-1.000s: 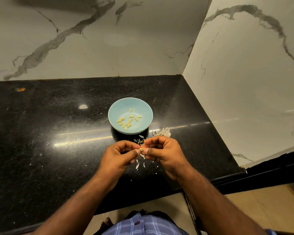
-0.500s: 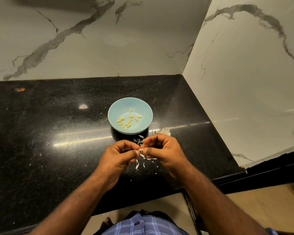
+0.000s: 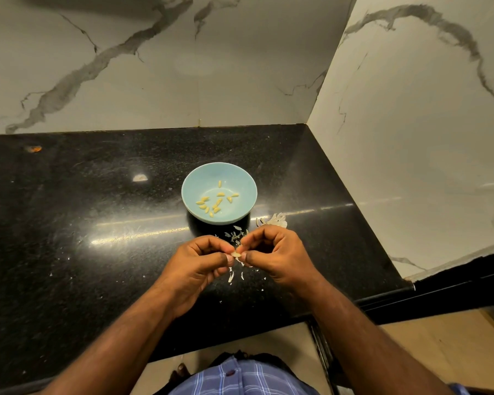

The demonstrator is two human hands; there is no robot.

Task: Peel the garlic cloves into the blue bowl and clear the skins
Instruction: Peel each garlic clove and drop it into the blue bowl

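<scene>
- The small pale garlic clove (image 3: 236, 254) could slip from the pinch and land among the white papery skins (image 3: 231, 276) just nearer than the round pale-blue ceramic bowl (image 3: 194, 178).
- Left hand (image 3: 196, 265) and right hand (image 3: 277, 253), fingers curled, both pinch that clove.
- Beyond them, the bowl holds yellowish peeled cloves (image 3: 216, 201).

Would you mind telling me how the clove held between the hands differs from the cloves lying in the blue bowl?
The held clove is a single piece pinched between the fingertips of the left hand and right hand above the counter; the cloves in the bowl are about a dozen, lying loose and scattered inside the blue bowl. The held clove looks paler; the cloves in the bowl look yellower. Both are small, elongated pieces.
</scene>
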